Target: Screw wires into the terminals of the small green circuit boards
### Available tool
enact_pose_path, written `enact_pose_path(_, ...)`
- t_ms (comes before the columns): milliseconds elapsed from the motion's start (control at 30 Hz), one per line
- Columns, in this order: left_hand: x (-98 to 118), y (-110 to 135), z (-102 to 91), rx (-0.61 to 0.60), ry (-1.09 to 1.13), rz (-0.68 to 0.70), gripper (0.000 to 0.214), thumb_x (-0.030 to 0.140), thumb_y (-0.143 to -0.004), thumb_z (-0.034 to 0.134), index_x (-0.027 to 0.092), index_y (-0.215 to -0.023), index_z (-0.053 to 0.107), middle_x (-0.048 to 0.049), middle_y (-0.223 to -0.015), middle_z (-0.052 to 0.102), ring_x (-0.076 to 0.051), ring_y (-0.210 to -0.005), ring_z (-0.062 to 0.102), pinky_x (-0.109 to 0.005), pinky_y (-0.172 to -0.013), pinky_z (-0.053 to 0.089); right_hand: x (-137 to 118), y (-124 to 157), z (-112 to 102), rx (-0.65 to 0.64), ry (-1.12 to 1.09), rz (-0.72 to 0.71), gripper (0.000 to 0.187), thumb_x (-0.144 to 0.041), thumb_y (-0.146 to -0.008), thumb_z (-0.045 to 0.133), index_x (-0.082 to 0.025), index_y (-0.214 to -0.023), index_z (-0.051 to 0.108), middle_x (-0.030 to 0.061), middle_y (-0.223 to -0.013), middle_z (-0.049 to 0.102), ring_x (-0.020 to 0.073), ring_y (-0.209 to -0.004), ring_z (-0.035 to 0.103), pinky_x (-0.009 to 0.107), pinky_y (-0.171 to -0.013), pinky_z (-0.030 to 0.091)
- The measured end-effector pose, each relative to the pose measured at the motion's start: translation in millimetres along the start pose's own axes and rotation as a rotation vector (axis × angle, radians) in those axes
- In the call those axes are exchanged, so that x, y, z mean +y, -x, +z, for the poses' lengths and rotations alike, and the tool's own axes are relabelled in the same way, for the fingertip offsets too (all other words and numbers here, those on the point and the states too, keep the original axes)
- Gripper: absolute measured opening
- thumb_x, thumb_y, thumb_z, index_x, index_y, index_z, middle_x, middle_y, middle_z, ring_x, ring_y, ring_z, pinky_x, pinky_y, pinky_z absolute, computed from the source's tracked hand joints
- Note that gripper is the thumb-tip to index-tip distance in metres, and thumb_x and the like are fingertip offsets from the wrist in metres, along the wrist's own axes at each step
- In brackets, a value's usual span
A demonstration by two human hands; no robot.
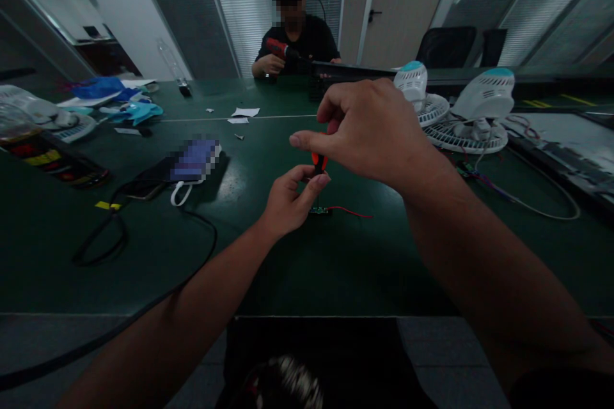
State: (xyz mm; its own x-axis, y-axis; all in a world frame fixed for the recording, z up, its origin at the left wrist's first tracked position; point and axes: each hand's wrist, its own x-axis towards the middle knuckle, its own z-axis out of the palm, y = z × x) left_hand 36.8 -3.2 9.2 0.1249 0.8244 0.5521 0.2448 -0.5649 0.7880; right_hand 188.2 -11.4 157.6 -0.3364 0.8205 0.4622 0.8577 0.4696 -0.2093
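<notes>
My right hand (371,131) is closed round the top of a small screwdriver (319,162) with an orange handle, held upright over the green table (307,255). My left hand (290,199) pinches the screwdriver's shaft just below the handle. Under the tip lies a tiny circuit board (320,210) with a thin red wire (352,212) trailing to the right. The screwdriver's tip is hidden by my fingers.
Two white fans with teal caps (460,112) lie at the right with loose wires. A black cable (144,249) loops at the left beside a phone (144,182). Paper scraps (244,114) lie further back. Opposite, a person (295,32) holds a red power screwdriver.
</notes>
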Motion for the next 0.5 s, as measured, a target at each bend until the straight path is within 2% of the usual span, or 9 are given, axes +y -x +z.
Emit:
enact_pose_path(100, -0.1, 0.3, -0.2, 0.011, -0.009, -0.01, 0.03, 0.049, -0.095, 0.066, 0.02, -0.094, 0.072, -0.0073, -0.092, 0.078, -0.019, -0.085, 0.07, -0.034, -0.082, 0.055, 1.6, -0.6, 0.7, -0.015, 0.017, -0.02, 0.032, -0.051, -0.086, 0.07, -0.021, -0.094, 0.075, 0.0117, -0.098, 0.078, 0.0297, -0.091, 0.07, 0.038, -0.076, 0.047)
enact_pose_path(267, -0.8, -0.1, 0.1, 0.032, -0.019, -0.016, 0.028, 0.049, -0.093, 0.069, 0.021, -0.092, 0.071, -0.0058, -0.088, 0.077, -0.018, -0.082, 0.069, -0.033, -0.078, 0.055, 1.7, 0.0, 1.3, -0.029, 0.028, -0.033, 0.02, -0.04, -0.086, 0.07, -0.021, -0.092, 0.075, 0.0096, -0.095, 0.078, 0.026, -0.087, 0.069, 0.035, -0.075, 0.045)
enact_pose_path(500, -0.5, -0.5, 0.8, 0.05, -0.003, -0.02, 0.026, 0.046, -0.091, 0.072, 0.021, -0.091, 0.071, -0.005, -0.088, 0.077, -0.017, -0.081, 0.069, -0.032, -0.078, 0.054, -0.1, 1.3, -1.1, -0.056, 0.026, -0.064, 0.016, -0.037, -0.088, 0.069, -0.023, -0.091, 0.077, 0.0075, -0.096, 0.079, 0.0242, -0.087, 0.069, 0.034, -0.072, 0.045)
